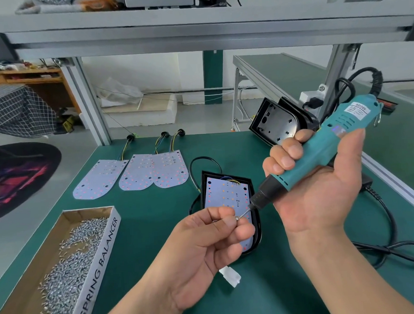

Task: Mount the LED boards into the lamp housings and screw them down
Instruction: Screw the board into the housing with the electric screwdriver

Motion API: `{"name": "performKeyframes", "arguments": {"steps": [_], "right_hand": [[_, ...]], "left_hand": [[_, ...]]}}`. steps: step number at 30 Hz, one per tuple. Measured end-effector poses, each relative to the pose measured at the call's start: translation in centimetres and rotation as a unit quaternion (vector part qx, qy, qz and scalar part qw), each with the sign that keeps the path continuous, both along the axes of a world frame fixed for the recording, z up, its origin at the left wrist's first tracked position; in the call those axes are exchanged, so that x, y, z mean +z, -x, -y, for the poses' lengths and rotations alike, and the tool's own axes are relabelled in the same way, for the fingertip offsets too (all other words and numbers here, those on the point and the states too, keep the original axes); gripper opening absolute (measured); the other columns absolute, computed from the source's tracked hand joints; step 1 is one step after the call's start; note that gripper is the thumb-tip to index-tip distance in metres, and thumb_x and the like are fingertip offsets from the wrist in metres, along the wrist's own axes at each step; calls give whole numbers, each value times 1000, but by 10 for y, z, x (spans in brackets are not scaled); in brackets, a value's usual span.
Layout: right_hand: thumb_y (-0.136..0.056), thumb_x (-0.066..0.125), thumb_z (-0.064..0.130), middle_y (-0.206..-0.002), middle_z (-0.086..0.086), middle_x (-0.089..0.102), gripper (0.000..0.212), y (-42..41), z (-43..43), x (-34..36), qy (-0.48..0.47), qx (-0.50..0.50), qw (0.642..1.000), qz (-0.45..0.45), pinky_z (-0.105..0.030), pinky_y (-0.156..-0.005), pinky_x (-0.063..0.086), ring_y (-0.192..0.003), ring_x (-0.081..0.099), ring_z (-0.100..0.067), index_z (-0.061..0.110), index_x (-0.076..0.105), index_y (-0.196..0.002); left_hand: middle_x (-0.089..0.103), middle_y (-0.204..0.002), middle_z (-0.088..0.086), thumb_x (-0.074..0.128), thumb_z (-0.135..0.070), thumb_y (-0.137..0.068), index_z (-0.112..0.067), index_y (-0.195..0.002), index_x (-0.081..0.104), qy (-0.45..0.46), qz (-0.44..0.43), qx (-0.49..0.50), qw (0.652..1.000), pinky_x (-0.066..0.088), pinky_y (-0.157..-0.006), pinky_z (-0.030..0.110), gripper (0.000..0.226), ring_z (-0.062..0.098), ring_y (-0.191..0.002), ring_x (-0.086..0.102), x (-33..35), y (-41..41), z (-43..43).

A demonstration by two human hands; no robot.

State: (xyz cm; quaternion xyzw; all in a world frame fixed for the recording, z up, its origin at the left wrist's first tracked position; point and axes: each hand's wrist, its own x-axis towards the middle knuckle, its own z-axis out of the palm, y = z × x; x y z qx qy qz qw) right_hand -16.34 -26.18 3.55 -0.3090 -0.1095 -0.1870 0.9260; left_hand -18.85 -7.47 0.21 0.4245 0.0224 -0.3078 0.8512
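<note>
A black lamp housing (250, 185) lies on the green mat with a white LED board (223, 191) seated inside it. My right hand (321, 182) grips a teal electric screwdriver (319, 152), tilted so its bit points down-left over the board. My left hand (212, 237) pinches a small screw (237, 218) at the bit's tip. Three loose LED boards (135, 175) with wire tails lie in a row at the mat's back left. Empty black housings (278, 121) lean at the back right.
A cardboard box (110, 237) marked SPRING BALANCER holds several screws at the front left. The screwdriver's black cable (395, 246) loops across the mat on the right. A white connector (230, 275) lies near my left wrist. An aluminium frame post (89, 102) stands behind.
</note>
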Motion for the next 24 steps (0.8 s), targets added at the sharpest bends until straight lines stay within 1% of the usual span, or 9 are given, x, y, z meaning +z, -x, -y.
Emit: {"name": "performKeyframes", "arguments": {"steps": [6,9,13,16,20,24], "right_hand": [[-103,42,71,-77,-2,48,58,0,-3,-1,5,-2,1000,-7,-31,-62,42,-64,43,-19,15,55,-94],[-104,40,70,-77,-2,47,58,-1,-3,-2,8,1,1000,-10,-30,-62,42,-64,43,-19,15,55,-94],[-105,39,68,-77,-3,49,58,1,-5,-1,26,2,1000,6,-31,-63,43,-65,43,-20,14,56,-94],[-105,39,67,-77,-4,48,57,3,-9,0,38,-5,999,16,-32,-64,44,-65,44,-21,14,56,-94],[-102,41,69,-77,-5,47,58,4,-11,0,35,-15,999,1,-32,-64,44,-65,44,-22,14,55,-94],[-99,45,74,-80,-4,47,61,1,-7,-3,9,-13,1000,-15,-31,-65,44,-67,44,-22,14,56,-94]], "left_hand": [[77,-101,21,81,-7,-79,-13,-83,83,-9,10,3,1000,63,-59,26,7,23,-84,80,-2,0,1],[77,-101,23,81,-6,-79,-9,-85,81,-8,12,6,1000,63,-59,27,7,24,-82,80,-2,0,1],[77,-100,26,80,-5,-79,-1,-100,70,-16,20,35,999,63,-59,26,23,26,-81,80,-4,1,3],[77,-101,27,79,-5,-79,2,-107,66,-21,27,50,998,63,-59,26,32,26,-81,81,-6,2,3],[77,-102,29,79,-5,-79,4,-110,65,-26,31,56,998,63,-60,26,35,27,-81,81,-7,1,2],[78,-103,29,82,-8,-75,4,-110,66,-35,47,62,996,63,-60,27,41,29,-84,81,-8,0,2]]}}
